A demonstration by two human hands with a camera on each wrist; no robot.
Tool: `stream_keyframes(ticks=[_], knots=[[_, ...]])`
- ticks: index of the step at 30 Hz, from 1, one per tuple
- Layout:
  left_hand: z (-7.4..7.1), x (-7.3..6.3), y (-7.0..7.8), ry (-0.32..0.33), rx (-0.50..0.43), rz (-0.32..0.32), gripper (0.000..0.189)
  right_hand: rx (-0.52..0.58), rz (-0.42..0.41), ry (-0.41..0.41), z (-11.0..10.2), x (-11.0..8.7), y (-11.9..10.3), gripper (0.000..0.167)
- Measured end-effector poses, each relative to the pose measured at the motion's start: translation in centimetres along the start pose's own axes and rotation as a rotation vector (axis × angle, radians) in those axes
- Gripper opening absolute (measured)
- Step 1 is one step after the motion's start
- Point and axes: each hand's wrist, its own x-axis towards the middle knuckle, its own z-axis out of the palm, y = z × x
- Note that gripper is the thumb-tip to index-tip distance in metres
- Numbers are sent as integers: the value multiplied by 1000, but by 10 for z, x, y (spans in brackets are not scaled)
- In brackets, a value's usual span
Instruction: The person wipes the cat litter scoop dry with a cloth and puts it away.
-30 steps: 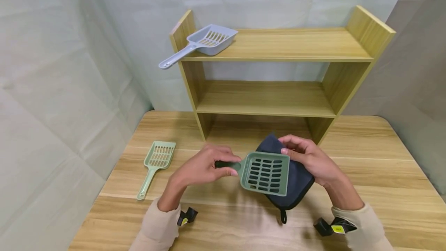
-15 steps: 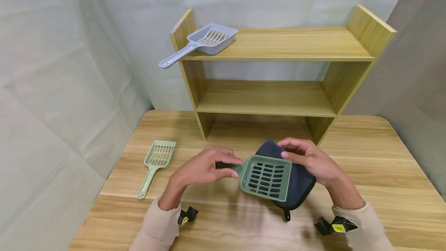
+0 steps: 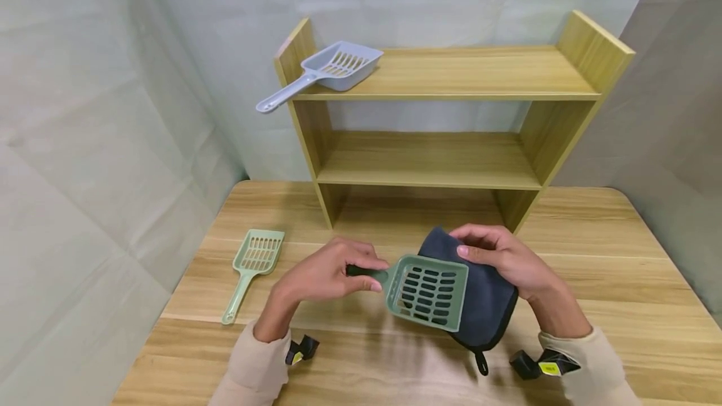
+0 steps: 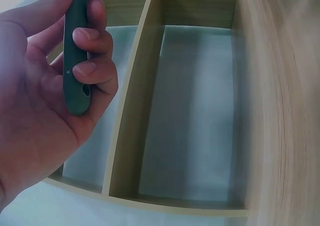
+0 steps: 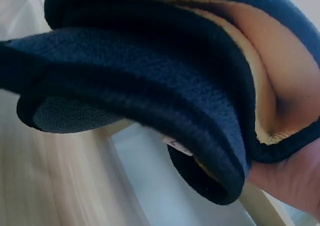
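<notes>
My left hand (image 3: 333, 271) grips the handle of a dark green slotted litter scoop (image 3: 460, 296), held out over the table with its head toward the right. In the left wrist view, fingers curl round the scoop's handle (image 4: 76, 81), whose end has a small hole. My right hand (image 3: 507, 262) holds a navy cloth (image 3: 487, 302) with black edging and a hanging loop, thumb on top, behind the scoop's head. The scoop covers part of the cloth in the head view. Folds of the cloth (image 5: 150, 71) fill the right wrist view, showing a tan inner side.
A light green slotted scoop (image 3: 239, 296) lies on the wooden table (image 3: 609, 268) at left. Behind the hands stands a wooden shelf unit (image 3: 429, 158). On its top board rests a grey-lavender scoop (image 3: 352, 80), handle jutting past the left front edge.
The cloth has shifted slightly down and to the right behind the scoop, its loop swinging right. The scoop's head has dipped a little. Both hands keep their holds.
</notes>
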Motion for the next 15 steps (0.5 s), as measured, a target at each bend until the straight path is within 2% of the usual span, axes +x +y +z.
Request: stream_keyframes(ticks=[9,15], knots=[[6,4,4,-58,-2,-34,33,-158,-17,66,10,7,9,23],[5,3,3,-60,-4,-47,33,-168,-19,60,9,6,8,24]])
